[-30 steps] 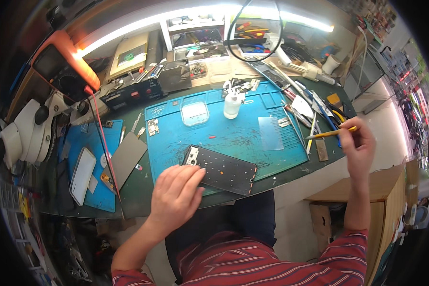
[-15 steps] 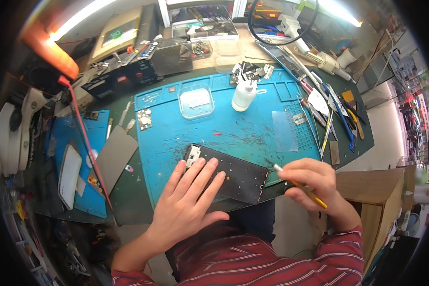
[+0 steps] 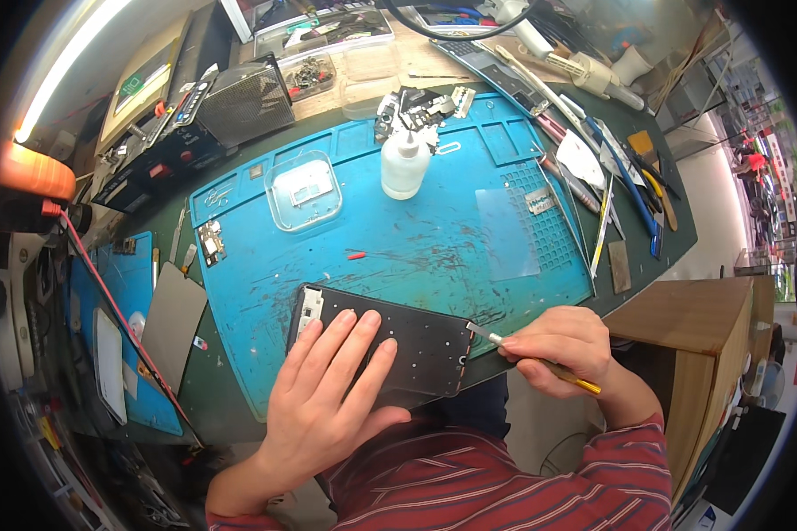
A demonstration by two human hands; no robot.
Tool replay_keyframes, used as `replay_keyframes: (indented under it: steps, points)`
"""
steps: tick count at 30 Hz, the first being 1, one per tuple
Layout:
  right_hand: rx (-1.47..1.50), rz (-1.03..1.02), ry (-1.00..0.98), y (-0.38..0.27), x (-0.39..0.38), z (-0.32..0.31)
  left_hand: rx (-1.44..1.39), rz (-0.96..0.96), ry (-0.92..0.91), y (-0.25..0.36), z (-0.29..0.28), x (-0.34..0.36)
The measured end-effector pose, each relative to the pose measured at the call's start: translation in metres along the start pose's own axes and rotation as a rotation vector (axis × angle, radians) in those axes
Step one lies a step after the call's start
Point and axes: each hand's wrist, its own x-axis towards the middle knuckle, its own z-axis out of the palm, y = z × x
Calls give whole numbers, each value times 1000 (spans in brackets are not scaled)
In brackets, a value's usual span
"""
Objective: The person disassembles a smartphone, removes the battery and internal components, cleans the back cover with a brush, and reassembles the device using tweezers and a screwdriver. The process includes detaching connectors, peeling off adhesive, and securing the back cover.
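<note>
A black phone screen frame (image 3: pixel 421 350) with a white piece at its left end lies tilted near the front edge of the blue work mat (image 3: pixel 416 239). My left hand (image 3: pixel 328 394) rests flat across its left part, fingers spread, holding it down. In my right hand (image 3: pixel 562 350) is a slim craft knife (image 3: pixel 494 338) with a yellow handle and a pale collar, gripped like a pen. Its thin blade reaches the upper right corner of the frame and seems to touch it. A small red piece (image 3: pixel 356 256) sits on the mat beyond the frame.
A white bottle (image 3: pixel 406 166) and a clear plastic tray (image 3: pixel 279 212) stand farther back, by a pile of small metal parts (image 3: pixel 421 108). Tweezers and hand tools crowd the right side. A grey flat board (image 3: pixel 170 327) lies left of the mat, and a wooden cabinet (image 3: pixel 673 327) stands at right.
My right hand has brought the knife leftward, so its blade meets the frame's corner. The left hand stays flat on the frame. The whole view has shifted and turned slightly.
</note>
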Motion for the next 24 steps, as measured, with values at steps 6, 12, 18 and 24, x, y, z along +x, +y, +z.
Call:
replay_keyframes:
  steps: [6,12,18,24]
  points:
    - [-25,-10,18,1,0,2,4,-12,-8,1,0,1]
    - [-44,-13,13,0,0,2,7,-10,-7,1,0,0]
    - [-30,7,-7,-4,14,3,-6,-2,-2,-1,0,1]
    - [-58,-3,-5,-3,7,-1,-16,-2,-2,-1,0,1]
